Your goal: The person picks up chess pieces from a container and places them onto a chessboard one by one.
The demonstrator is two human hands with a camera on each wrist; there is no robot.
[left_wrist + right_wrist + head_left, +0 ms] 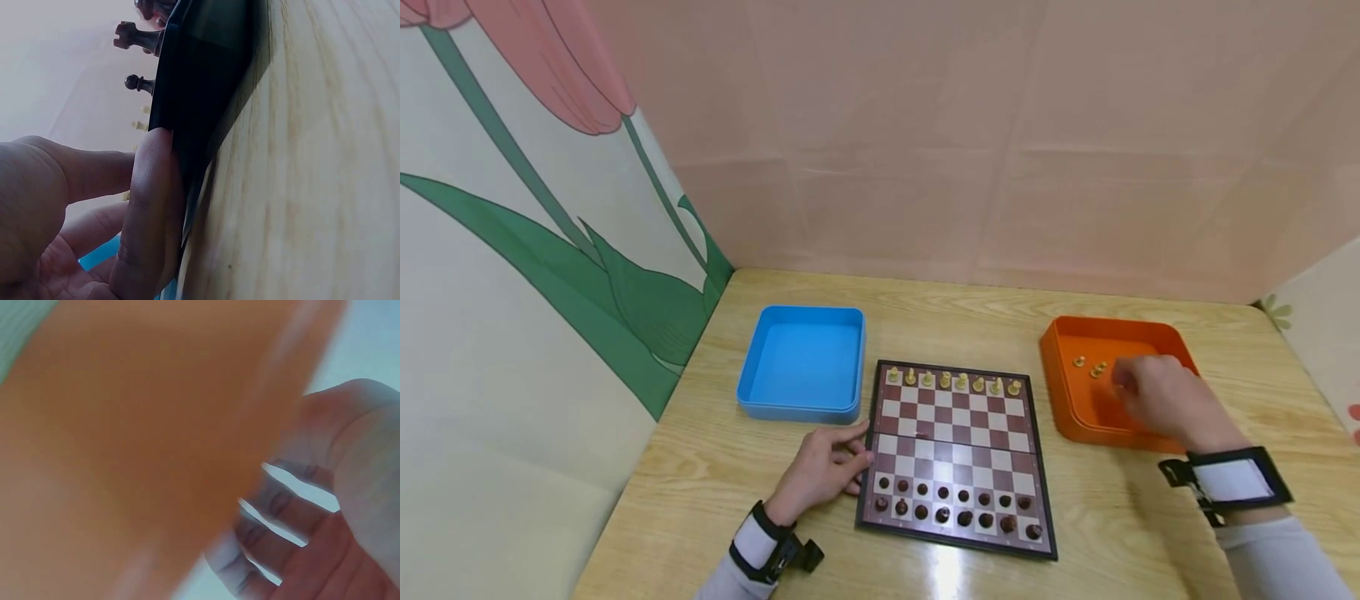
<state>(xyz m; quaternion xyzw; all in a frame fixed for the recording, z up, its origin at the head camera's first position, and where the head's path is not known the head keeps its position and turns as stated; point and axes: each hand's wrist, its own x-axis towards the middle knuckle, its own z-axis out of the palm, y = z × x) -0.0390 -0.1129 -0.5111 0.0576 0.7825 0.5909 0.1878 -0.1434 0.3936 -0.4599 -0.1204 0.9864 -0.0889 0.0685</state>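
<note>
A checkered chessboard [955,454] lies on the table, with light chess pieces [945,380] in one row along its far edge and dark chess pieces [964,517] in two rows along its near edge. My left hand [823,467] holds the board's left edge, thumb and fingers against the black rim, also in the left wrist view. Over the orange tray [1067,425] is my right hand [1165,400], blurred, with bent fingers. A few small light pieces [1098,369] lie beside it. In the right wrist view the tray wall [144,425] hides the fingertips; I cannot tell what they hold.
Behind and left of the board stands a blue tray [805,358] with nothing in it. Wooden tabletop [700,508] surrounds the board and trays. A pinkish wall covering [970,167] rises behind the table, and a flower-patterned wall [550,250] borders the left side.
</note>
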